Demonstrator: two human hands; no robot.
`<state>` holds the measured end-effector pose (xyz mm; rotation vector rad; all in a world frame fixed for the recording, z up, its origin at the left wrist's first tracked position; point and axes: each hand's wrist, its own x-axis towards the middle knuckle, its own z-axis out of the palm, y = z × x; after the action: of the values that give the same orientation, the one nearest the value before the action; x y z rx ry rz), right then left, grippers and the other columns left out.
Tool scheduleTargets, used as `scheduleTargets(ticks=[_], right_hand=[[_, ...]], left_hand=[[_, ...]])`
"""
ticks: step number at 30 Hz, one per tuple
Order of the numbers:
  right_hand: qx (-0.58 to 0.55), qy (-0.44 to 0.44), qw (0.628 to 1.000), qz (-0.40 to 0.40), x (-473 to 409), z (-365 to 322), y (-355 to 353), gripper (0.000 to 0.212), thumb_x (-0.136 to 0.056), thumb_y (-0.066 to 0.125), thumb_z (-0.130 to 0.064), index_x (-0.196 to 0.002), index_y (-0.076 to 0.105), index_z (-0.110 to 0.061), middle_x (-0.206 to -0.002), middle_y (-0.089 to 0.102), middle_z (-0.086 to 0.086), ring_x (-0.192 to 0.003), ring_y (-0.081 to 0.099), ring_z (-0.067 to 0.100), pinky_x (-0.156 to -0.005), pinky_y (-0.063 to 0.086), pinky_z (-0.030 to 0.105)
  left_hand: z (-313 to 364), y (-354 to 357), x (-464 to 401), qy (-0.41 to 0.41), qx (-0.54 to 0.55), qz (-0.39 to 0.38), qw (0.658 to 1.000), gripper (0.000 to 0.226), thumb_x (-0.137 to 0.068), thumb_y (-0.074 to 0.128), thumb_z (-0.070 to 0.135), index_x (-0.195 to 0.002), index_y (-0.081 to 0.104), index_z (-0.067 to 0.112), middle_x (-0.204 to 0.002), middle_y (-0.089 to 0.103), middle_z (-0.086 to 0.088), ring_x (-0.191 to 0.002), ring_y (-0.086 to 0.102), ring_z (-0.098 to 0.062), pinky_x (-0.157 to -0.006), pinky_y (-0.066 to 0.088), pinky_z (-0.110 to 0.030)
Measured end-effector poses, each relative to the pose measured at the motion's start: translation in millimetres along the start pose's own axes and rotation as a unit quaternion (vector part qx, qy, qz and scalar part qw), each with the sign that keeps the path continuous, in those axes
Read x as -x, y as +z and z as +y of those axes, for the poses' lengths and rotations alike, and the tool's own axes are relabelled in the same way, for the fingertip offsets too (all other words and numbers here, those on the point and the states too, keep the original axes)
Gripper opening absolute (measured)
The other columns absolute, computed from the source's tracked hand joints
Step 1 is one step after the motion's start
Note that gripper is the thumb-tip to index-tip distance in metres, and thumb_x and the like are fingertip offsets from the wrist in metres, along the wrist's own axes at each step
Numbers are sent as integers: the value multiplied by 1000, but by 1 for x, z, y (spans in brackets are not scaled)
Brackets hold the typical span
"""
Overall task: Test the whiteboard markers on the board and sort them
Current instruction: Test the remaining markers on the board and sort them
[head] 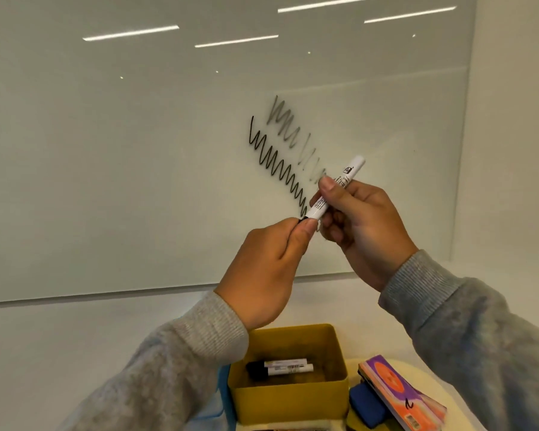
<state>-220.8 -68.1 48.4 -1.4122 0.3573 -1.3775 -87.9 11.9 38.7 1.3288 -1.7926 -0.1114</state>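
While both hands (308, 231) grip one marker (335, 188) | yellow box (288, 396): two markers (277, 367) | board (137, 150): two scribbles (277, 163)

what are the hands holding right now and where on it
Both hold one white marker. The right hand grips its barrel about midway; the left hand pinches the dark tip end, where the cap is mostly hidden by fingers.

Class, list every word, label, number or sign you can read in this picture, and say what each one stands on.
Marker in both hands: barcode, small print and a square symbol, too small to read.
Two markers in the yellow box: printed labels, blurred, unreadable.
Orange and purple eraser: one black hand-drawn squiggle, no legible word; barcode unreadable.
Whiteboard: only zigzag test scribbles, no words.
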Motion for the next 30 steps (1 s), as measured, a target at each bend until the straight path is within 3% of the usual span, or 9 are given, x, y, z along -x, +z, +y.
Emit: scheduleTargets(ticks=[4,8,22,24,27,30], right_hand=[[-12,-21,1000,-3,-10,-18,7,29,-98,61,-27,-76,67,-9,-59,52,4,-52,43,13,-50,38,24],[-24,-22,999,0,-12,-19,21,30,-99,61,-27,-75,66,-10,-59,49,3,-51,43,11,-47,37,20],[-1,-34,999,-25,-31,-15,45,29,-99,60,-25,-77,62,-6,-59,46,3,-51,38,12,-47,33,21],[-61,-24,998,22,-47,-21,41,28,-100,58,-23,-76,60,-9,-59,47,2,-47,37,9,-43,30,19],[-216,-29,963,157,-75,-47,4,28,-101,58,-22,-75,55,-13,-57,52,-1,-43,36,6,-40,27,17],[-110,-74,978,159,-77,-58,-20,24,-99,62,-28,-79,62,-14,-71,58,0,-55,46,9,-50,36,20]], left_hand=[[10,-12,-10,-9,53,2,999,45,-104,35,45,-75,50,13,-60,41,6,-55,41,-14,-59,48,-48],[7,-19,-12,-15,79,13,997,44,-104,35,46,-71,46,18,-57,38,9,-54,38,-13,-55,47,-39],[-5,-38,-19,-60,209,-18,976,44,-105,33,45,-72,42,17,-61,31,6,-53,32,-13,-66,48,-38],[-7,-44,-19,-53,255,-29,965,44,-106,32,44,-71,40,17,-60,29,4,-51,30,-14,-64,48,-35],[-16,-53,-2,-32,290,-68,954,48,-105,31,48,-69,39,18,-60,27,2,-52,29,-15,-63,49,-31],[-30,-61,7,-52,240,-27,969,47,-99,34,52,-71,40,15,-63,30,1,-53,32,-15,-65,50,-32]])
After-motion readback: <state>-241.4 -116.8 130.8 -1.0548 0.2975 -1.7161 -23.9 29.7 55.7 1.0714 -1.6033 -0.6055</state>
